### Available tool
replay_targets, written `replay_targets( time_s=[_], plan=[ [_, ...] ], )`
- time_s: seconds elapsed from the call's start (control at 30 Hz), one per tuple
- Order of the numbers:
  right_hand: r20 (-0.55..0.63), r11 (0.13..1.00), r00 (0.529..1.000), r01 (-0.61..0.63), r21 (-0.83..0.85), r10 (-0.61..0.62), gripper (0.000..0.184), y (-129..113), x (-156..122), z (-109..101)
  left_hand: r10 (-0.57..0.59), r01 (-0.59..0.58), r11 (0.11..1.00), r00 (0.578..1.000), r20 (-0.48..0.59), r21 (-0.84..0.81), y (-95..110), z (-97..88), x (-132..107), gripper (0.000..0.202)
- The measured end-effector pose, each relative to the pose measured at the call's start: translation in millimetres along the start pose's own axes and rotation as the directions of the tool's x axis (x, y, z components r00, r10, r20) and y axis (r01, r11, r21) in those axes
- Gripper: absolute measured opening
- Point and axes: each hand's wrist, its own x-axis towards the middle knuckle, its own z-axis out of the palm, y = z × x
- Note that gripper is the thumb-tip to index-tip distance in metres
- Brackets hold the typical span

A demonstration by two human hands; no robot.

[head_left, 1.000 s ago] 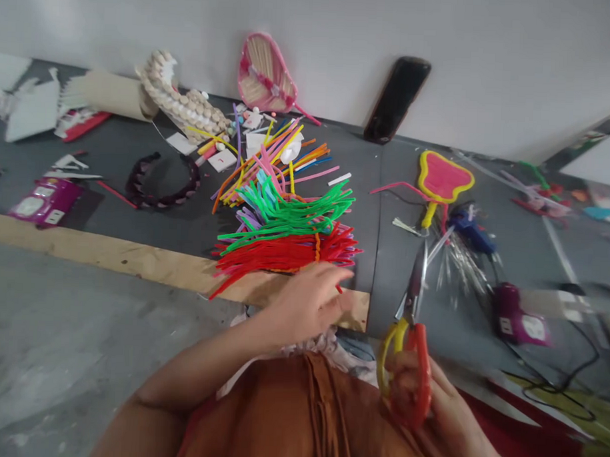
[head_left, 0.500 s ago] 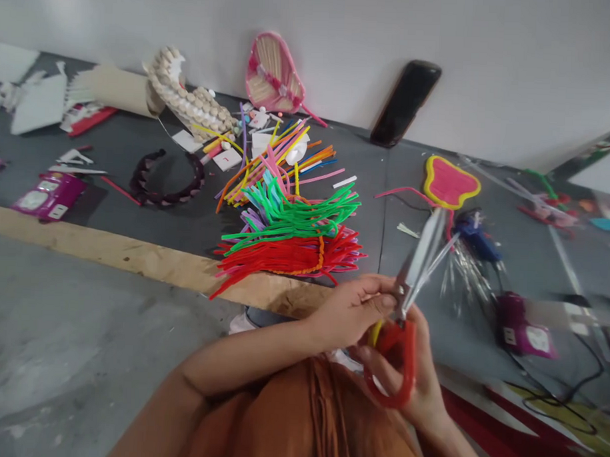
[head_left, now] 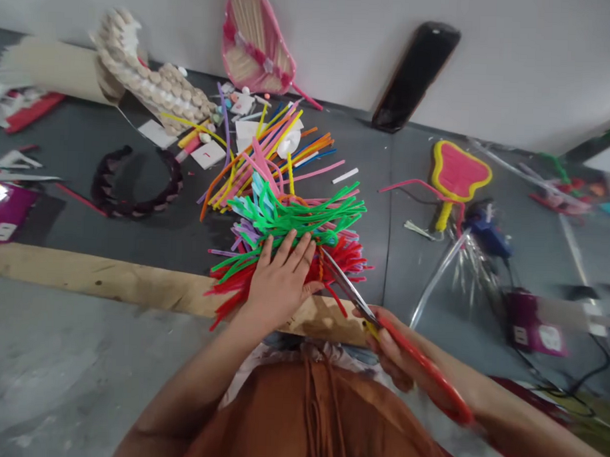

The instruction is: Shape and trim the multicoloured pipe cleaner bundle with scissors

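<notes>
My left hand (head_left: 282, 281) lies flat, fingers spread, on the bundles of pipe cleaners at the table's front edge. Under and around it are red pipe cleaners (head_left: 347, 256), with green pipe cleaners (head_left: 305, 215) just beyond the fingertips. A twisted orange pipe cleaner (head_left: 320, 266) runs round the red bundle. My right hand (head_left: 393, 348) is closed around red-handled scissors (head_left: 350, 287). The blades look closed, or nearly so, and their tip reaches the orange twist beside my left hand. Part of the handles is hidden by my fingers.
Loose coloured pipe cleaners (head_left: 267, 160) lie behind the bundles. A phone (head_left: 415, 76) leans on the wall. To the left are a dark headband (head_left: 136, 182) and purple device (head_left: 8, 215); to the right, a pink-and-yellow fan shape (head_left: 462, 170) and blue glue gun (head_left: 487, 231).
My left hand has left the scissors and come down flat on the pipe cleaners. My right hand has swung the scissors leftward, their tip now at the bundle. The view has shifted closer.
</notes>
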Motion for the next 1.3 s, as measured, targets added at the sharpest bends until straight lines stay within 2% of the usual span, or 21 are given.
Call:
replay_targets(
  time_s=[0.1, 0.17, 0.27, 0.37, 0.67, 0.87, 1.03, 1.3],
  plan=[
    [-0.030, 0.992, 0.992, -0.122, -0.041, 0.121, 0.055, -12, 9, -2, 0.000, 0.000, 1.000, 1.000, -0.017, -0.018, 3, 4.4, -4, 0.066],
    [-0.037, 0.987, 0.988, -0.151, -0.061, 0.149, 0.057, -16, 13, -2, 0.000, -0.001, 0.999, 1.000, -0.026, -0.035, 3, 5.7, -4, 0.066],
    [-0.021, 0.985, 0.987, -0.158, -0.068, 0.157, 0.063, -14, 15, 0, -0.011, 0.009, 0.999, 0.999, -0.038, -0.045, 1, 8.0, -4, 0.070],
    [-0.059, 0.987, 0.985, -0.162, -0.016, 0.161, 0.068, -8, 14, 5, -0.025, 0.023, 0.999, 0.998, -0.059, -0.043, 0, 10.2, -3, 0.076],
    [-0.169, 0.986, 0.973, -0.145, 0.084, 0.157, 0.056, -2, 22, 19, -0.022, 0.016, 0.995, 0.998, -0.064, -0.098, 2, 8.2, -3, 0.072],
    [-0.146, 0.987, 0.976, -0.156, 0.040, 0.160, 0.058, 3, 25, 22, -0.021, 0.014, 0.994, 0.998, -0.066, -0.109, 1, 7.9, -3, 0.071],
    [-0.186, 0.980, 0.966, -0.191, -0.052, 0.179, 0.055, 11, 25, 23, -0.020, 0.013, 0.994, 0.998, -0.065, -0.104, 1, 7.3, -2, 0.072],
    [-0.239, 0.958, 0.951, -0.237, -0.162, 0.195, 0.052, 8, 30, 22, -0.019, 0.012, 0.993, 0.998, -0.063, -0.114, 1, 8.3, -3, 0.074]
  ],
)
